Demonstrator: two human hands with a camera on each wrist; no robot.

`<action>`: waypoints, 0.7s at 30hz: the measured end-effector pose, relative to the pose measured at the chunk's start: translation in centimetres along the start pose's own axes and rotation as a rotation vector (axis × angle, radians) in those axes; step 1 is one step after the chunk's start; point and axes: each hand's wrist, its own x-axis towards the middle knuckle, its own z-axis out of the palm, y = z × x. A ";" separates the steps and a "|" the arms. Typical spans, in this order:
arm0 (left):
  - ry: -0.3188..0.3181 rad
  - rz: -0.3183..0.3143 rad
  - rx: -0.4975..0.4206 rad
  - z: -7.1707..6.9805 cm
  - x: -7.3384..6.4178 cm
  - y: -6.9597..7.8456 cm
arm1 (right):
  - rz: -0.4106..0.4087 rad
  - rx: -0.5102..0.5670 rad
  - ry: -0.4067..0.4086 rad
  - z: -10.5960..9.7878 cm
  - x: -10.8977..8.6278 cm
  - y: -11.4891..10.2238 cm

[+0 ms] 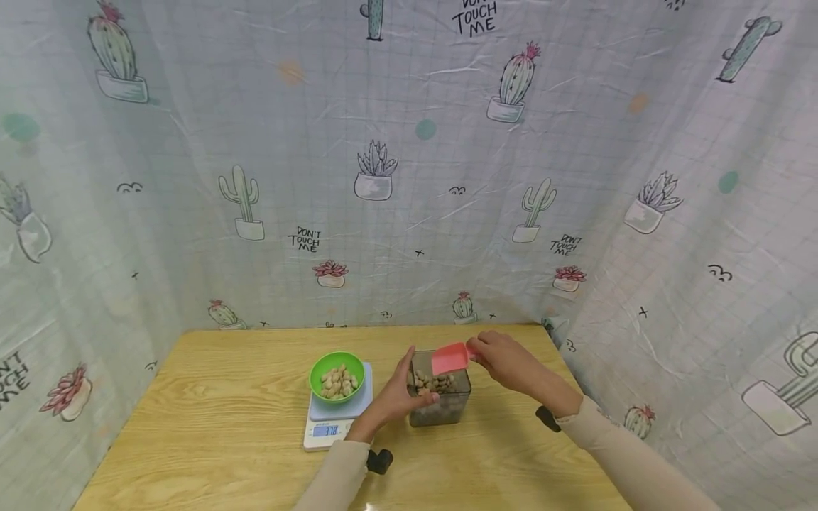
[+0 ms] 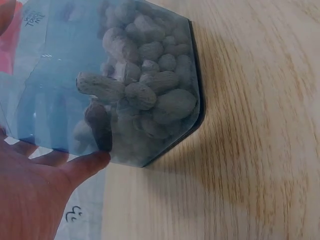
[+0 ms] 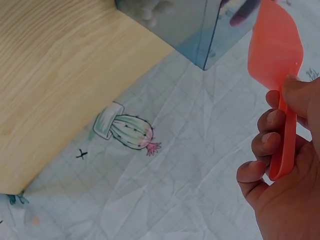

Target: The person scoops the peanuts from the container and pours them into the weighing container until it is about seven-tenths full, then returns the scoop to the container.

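My right hand grips a pinkish-red scoop by its handle, with the thumb laid along the base of the blade in the right wrist view. Below the blade stands a clear, dark-tinted container, partly filled with unshelled peanuts. With the thumb along its front and the other fingers at its left side, my left hand holds the container near the rim. To the left, a green bowl with several peanuts in it sits on a white kitchen scale, whose display appears to read 378.
The wooden table carries the scale and the container side by side. A cactus-print curtain hangs behind the table and along both sides. My left forearm passes close by the scale's right front corner.
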 end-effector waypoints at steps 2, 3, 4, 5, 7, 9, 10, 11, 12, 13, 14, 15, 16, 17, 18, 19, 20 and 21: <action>-0.004 -0.001 -0.010 0.0 0.0 -0.1 | -0.005 -0.025 -0.015 0.2 0.2 0.0; -0.007 -0.001 -0.011 0.0 0.0 -0.1 | -0.008 -0.039 -0.021 0.2 0.3 -0.1; -0.014 -0.005 -0.012 0.0 0.0 -0.1 | -0.015 -0.059 -0.028 0.3 0.4 -0.1; -0.018 -0.009 -0.009 0.0 0.0 -0.1 | -0.023 -0.076 -0.033 0.3 0.5 -0.2; -0.026 -0.012 -0.007 -0.1 -0.1 0.0 | -0.048 -0.124 -0.041 0.4 0.7 -0.3; -0.031 -0.026 -0.003 -0.1 -0.1 0.1 | -0.084 -0.180 -0.040 0.5 0.9 -0.4; -0.031 -0.034 -0.004 -0.1 -0.1 0.1 | -0.103 -0.211 -0.041 0.6 1.0 -0.4; -0.028 -0.036 -0.005 -0.1 -0.1 0.1 | -0.120 -0.242 -0.042 0.7 1.1 -0.4; -0.025 -0.038 -0.007 -0.1 -0.1 0.2 | -0.135 -0.274 -0.045 0.7 1.2 -0.4; -0.022 -0.038 -0.007 -0.1 -0.1 0.2 | -0.149 -0.303 -0.050 0.8 1.3 -0.4; -0.020 -0.043 -0.008 -0.1 -0.1 0.2 | -0.160 -0.335 -0.060 1.0 1.4 -0.4; -0.017 -0.042 -0.011 -0.1 -0.1 0.2 | -0.167 -0.364 -0.073 1.1 1.5 -0.4; -0.017 -0.040 -0.012 -0.1 -0.1 0.1 | -0.173 -0.392 -0.086 1.2 1.6 -0.4; -0.016 -0.036 -0.012 -0.1 -0.1 0.1 | -0.178 -0.419 -0.099 1.4 1.7 -0.4; -0.018 -0.036 -0.012 -0.1 -0.1 0.1 | -0.185 -0.445 -0.111 1.6 1.8 -0.4; -0.023 -0.036 -0.013 0.0 -0.1 0.0 | -0.190 -0.473 -0.127 1.8 1.9 -0.5; -0.026 -0.037 -0.012 0.0 -0.1 0.0 | -0.198 -0.502 -0.140 2.0 2.0 -0.5; -0.029 -0.037 -0.011 0.0 -0.1 0.0 | -0.208 -0.527 -0.150 2.2 2.1 -0.6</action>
